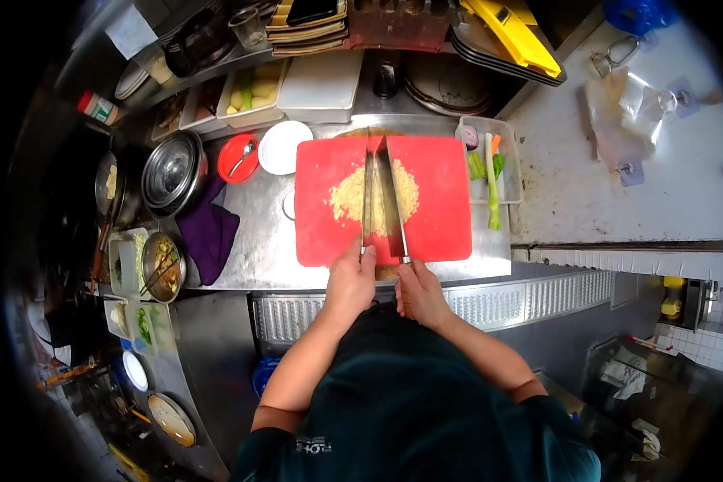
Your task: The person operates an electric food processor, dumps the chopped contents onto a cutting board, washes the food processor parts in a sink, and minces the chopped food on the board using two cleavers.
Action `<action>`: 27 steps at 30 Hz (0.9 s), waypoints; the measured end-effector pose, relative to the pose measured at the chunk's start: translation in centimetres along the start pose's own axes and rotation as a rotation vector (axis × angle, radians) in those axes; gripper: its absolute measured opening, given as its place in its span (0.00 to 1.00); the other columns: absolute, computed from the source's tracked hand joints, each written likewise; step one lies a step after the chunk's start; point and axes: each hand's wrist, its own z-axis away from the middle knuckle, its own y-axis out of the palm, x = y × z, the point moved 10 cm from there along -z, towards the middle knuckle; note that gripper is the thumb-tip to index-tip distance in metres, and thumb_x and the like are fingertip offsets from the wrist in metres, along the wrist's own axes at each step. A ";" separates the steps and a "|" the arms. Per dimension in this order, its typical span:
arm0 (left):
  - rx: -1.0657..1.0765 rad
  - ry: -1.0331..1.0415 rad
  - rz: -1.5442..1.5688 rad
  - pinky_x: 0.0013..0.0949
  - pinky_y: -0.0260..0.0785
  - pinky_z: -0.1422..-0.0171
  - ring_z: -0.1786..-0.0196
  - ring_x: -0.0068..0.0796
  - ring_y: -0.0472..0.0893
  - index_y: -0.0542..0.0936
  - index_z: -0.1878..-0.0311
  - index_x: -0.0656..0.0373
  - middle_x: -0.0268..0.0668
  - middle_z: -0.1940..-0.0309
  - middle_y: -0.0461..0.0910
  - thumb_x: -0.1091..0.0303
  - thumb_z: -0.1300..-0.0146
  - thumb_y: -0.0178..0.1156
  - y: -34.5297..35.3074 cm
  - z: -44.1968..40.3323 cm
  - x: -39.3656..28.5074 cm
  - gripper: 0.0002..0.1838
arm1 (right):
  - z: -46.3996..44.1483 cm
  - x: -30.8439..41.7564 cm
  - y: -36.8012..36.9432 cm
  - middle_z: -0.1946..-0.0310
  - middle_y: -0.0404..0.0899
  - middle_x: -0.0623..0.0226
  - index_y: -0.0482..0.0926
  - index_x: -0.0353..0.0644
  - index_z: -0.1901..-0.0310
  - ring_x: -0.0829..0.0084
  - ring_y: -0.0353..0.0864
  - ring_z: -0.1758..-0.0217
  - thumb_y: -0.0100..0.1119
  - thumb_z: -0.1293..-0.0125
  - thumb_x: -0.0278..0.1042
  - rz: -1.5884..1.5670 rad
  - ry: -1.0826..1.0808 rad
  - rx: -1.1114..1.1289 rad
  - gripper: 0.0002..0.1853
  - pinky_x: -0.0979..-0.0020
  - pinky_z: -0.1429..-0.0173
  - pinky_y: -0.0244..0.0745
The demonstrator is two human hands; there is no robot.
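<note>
My left hand [352, 277] is closed around the handle of a knife [368, 193], its blade pointing away from me. In my right hand [422, 291] is the handle of a second, wider-looking knife [390, 197], gripped the same way. Both blades stand side by side over a pile of finely chopped pale yellow food [347, 197], whose kind I cannot make out. The pile lies in the middle of a red cutting board [446, 233], partly hidden by the blades. Scattered bits lie around its edge.
Right of the board stands a clear container [516, 185] with vegetables. At left are a white plate [285, 148], a red bowl [238, 158] with a spoon, a purple cloth [209, 233] and metal bowls [169, 173]. A shelf behind holds stacked trays [307, 36] and a yellow slicer [512, 36].
</note>
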 end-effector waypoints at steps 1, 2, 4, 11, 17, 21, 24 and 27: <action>0.008 -0.022 0.023 0.51 0.76 0.54 0.58 0.65 0.84 0.76 0.38 0.66 0.63 0.62 0.83 0.70 0.25 0.53 -0.3 0.5 -0.4 0.17 | 0.5 0.0 0.1 0.77 0.73 0.66 0.68 0.39 0.57 0.75 0.74 0.83 0.47 0.18 0.45 -0.006 -0.012 0.002 0.16 0.72 0.79 0.70; -0.055 0.088 0.039 0.51 0.77 0.54 0.58 0.64 0.84 0.77 0.38 0.67 0.63 0.62 0.83 0.70 0.25 0.53 -0.2 0.6 -0.1 0.17 | 0.4 -0.2 0.1 0.77 0.73 0.66 0.68 0.39 0.57 0.76 0.74 0.83 0.47 0.18 0.45 0.011 0.000 0.006 0.16 0.72 0.79 0.70; 0.004 -0.019 0.029 0.50 0.77 0.53 0.57 0.64 0.84 0.77 0.39 0.67 0.63 0.61 0.83 0.70 0.25 0.53 1.2 0.0 3.1 0.16 | -0.2 -0.3 0.1 0.78 0.73 0.66 0.69 0.39 0.57 0.76 0.74 0.83 0.47 0.18 0.45 0.043 0.010 0.014 0.16 0.72 0.79 0.70; -0.041 0.051 0.070 0.50 0.76 0.49 0.54 0.64 0.83 0.76 0.37 0.68 0.64 0.59 0.83 0.71 0.25 0.53 0.7 0.5 2.0 0.17 | 0.2 -0.5 0.3 0.77 0.73 0.67 0.69 0.37 0.55 0.76 0.74 0.83 0.47 0.18 0.44 0.025 -0.009 0.004 0.16 0.72 0.80 0.70; -0.042 0.061 0.083 0.33 0.69 0.74 0.81 0.27 0.76 0.77 0.34 0.61 0.42 0.76 0.79 0.68 0.23 0.53 1.2 0.8 2.7 0.18 | 0.5 -0.5 0.0 0.78 0.73 0.67 0.70 0.37 0.54 0.76 0.74 0.83 0.47 0.18 0.44 0.007 -0.012 -0.023 0.16 0.72 0.79 0.70; 0.031 -0.057 0.041 0.48 0.75 0.54 0.59 0.59 0.82 0.76 0.36 0.67 0.60 0.62 0.82 0.69 0.24 0.53 2.2 -0.2 3.8 0.19 | -0.2 -0.5 -0.2 0.78 0.73 0.67 0.70 0.37 0.54 0.76 0.73 0.83 0.46 0.18 0.44 -0.014 0.040 -0.031 0.16 0.72 0.79 0.70; 0.011 -0.009 0.034 0.49 0.75 0.54 0.60 0.60 0.82 0.76 0.36 0.67 0.60 0.63 0.82 0.68 0.24 0.53 1.8 0.0 2.8 0.19 | 0.6 -0.2 -0.4 0.78 0.73 0.67 0.70 0.37 0.54 0.76 0.73 0.83 0.46 0.18 0.44 -0.012 0.024 -0.044 0.16 0.72 0.79 0.70; -0.155 0.322 -0.020 0.38 0.69 0.77 0.84 0.34 0.77 0.78 0.37 0.62 0.45 0.77 0.80 0.67 0.22 0.52 1.7 0.2 1.9 0.17 | 0.0 -1.0 -0.5 0.77 0.73 0.66 0.70 0.38 0.52 0.75 0.73 0.82 0.46 0.18 0.45 0.008 0.010 -0.035 0.16 0.72 0.78 0.71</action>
